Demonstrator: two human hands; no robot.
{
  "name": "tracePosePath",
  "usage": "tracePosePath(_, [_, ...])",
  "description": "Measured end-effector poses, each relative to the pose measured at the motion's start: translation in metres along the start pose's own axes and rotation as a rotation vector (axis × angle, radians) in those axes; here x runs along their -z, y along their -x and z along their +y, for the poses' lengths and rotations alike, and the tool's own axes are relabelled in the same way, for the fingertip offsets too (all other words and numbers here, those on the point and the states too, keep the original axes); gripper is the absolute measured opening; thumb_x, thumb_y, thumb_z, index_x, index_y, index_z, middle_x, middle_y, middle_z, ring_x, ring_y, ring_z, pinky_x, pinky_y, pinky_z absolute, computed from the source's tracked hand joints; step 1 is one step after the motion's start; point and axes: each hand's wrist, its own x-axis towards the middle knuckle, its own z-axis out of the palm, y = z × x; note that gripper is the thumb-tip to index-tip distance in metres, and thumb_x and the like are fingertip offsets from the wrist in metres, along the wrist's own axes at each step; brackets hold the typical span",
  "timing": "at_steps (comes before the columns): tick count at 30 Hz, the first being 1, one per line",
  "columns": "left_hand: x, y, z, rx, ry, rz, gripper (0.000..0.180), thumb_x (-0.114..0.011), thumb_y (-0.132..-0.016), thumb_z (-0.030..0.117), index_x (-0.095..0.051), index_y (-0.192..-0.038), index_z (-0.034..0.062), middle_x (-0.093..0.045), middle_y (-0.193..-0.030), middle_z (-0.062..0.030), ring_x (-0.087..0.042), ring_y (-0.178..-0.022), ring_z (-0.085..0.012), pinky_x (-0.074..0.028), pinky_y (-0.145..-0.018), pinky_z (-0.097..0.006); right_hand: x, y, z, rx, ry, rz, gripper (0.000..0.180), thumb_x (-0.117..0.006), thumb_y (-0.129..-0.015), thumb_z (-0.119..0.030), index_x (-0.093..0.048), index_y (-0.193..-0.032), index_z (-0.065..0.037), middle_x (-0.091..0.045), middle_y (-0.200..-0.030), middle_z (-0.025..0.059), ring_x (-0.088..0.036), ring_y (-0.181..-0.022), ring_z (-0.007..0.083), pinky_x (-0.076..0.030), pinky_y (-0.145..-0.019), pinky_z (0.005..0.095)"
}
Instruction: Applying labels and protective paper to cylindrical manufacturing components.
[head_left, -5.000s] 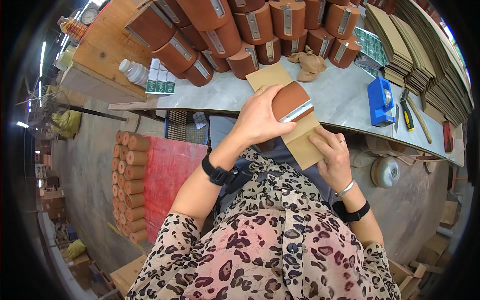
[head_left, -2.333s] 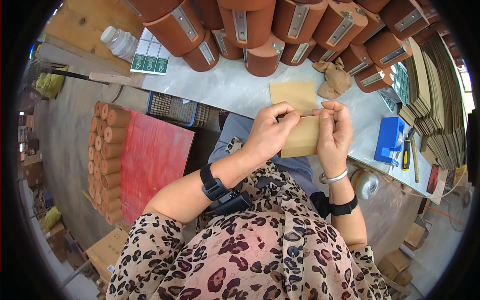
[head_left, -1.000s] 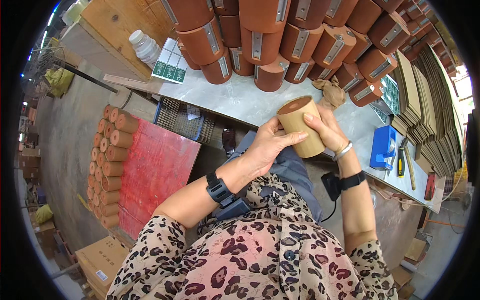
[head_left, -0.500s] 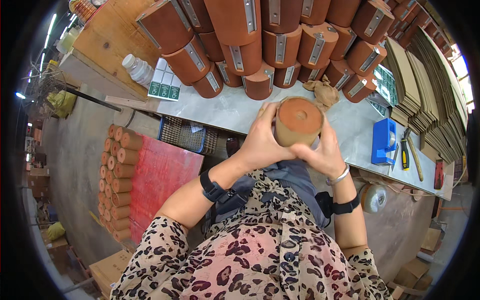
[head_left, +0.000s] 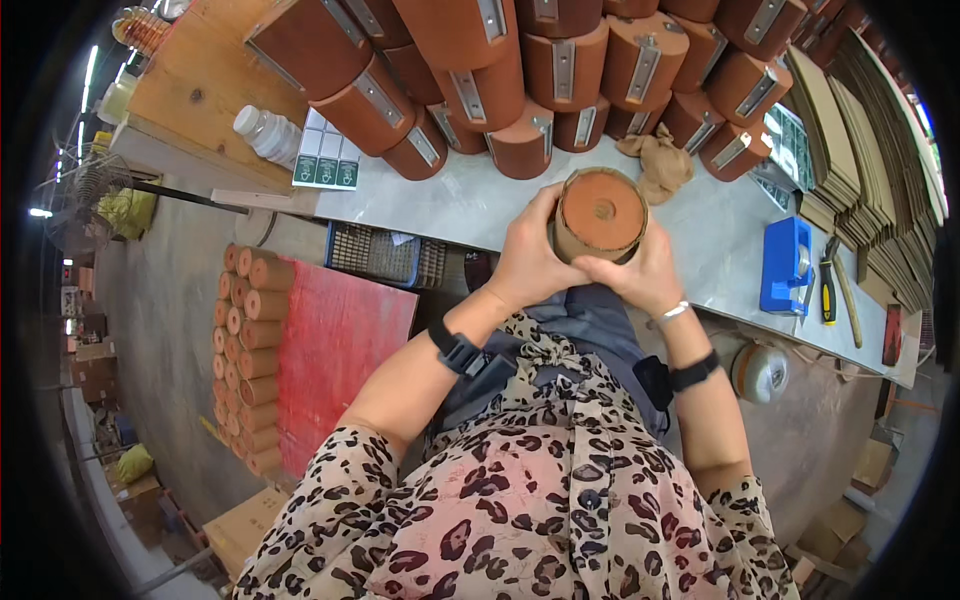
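Between my two hands is a reddish-brown cylinder (head_left: 602,215) with a tan side. Its flat round end faces up, with a small hollow in the middle and a thin, darker, uneven rim. My left hand (head_left: 530,250) wraps the left side, and my right hand (head_left: 648,268) presses against the right side, thumb toward the near face. The cylinder is held in front of the grey worktable's (head_left: 460,215) near edge, above my lap. Beyond it lies a crumpled tan cloth (head_left: 662,168). Larger brown cylinders (head_left: 520,145) with metal strips are stacked at the back of the table.
Green-and-white boxes (head_left: 327,155) and a plastic bottle (head_left: 268,135) stand back left. At right are a blue tape dispenser (head_left: 785,265), a yellow-black handled tool (head_left: 828,290), a stick (head_left: 848,300) and flat cardboard (head_left: 845,140). Tan cylinders (head_left: 262,335) lie piled on a red board (head_left: 345,345).
The cylinder's top has turned more squarely toward me, and its rim shows more clearly. Both hands still hold it. The whole view has shifted slightly.
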Motion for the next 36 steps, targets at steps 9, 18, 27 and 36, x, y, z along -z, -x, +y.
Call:
tracePosePath(9, [0.011,-0.002,0.017,-0.146,-0.059,-0.037,0.081,-0.090,-0.062,0.019,-0.053,-0.132,0.0013,-0.062,-0.127,-0.0179,-0.061,-0.123,-0.0309,-0.047,-0.105,-0.043,0.037,0.020,-0.006,-0.017,-0.019,-0.164,0.080,-0.080,-0.082,-0.037,-0.046,-0.140,0.006,-0.058,-0.136,0.0166,-0.055,-0.127,0.0223,-0.043,-0.107,0.0353])
tracePosePath(18, [0.028,-0.019,0.047,-1.076,-0.803,-0.267,0.036,-0.061,-0.087,0.014,-0.062,-0.122,0.0169,-0.061,-0.137,-0.0023,-0.056,-0.131,-0.0253,-0.036,-0.112,-0.059,0.052,0.045,-0.030,-0.171,-0.269,-0.309,0.076,-0.066,-0.096,-0.036,-0.035,-0.149,0.008,-0.053,-0.138,0.0168,-0.054,-0.125,0.0215,-0.045,-0.104,0.0337])
tracePosePath(27, [0.016,-0.009,0.077,-0.583,-0.417,-0.304,0.086,-0.075,-0.072,0.008,-0.038,-0.151,0.0076,-0.040,-0.151,-0.0238,-0.023,-0.150,-0.0398,-0.027,-0.120,-0.050,0.036,0.073,-0.012,-0.112,-0.336,0.159,0.080,-0.073,-0.089,-0.021,-0.032,-0.149,0.011,-0.056,-0.136,0.0197,-0.055,-0.125,0.0228,-0.045,-0.105,0.0349])
tracePosePath(36, [-0.067,-0.022,0.091,0.374,0.598,-0.544,0.074,-0.081,-0.078,0.023,-0.046,-0.140,0.0002,-0.060,-0.127,-0.0115,-0.060,-0.117,-0.0202,-0.048,-0.102,-0.036,0.060,0.100,-0.027,0.036,-0.142,0.431,0.087,-0.080,-0.082,-0.026,-0.034,-0.147,0.010,-0.062,-0.126,0.0269,-0.063,-0.118,0.0333,-0.049,-0.100,0.0393])
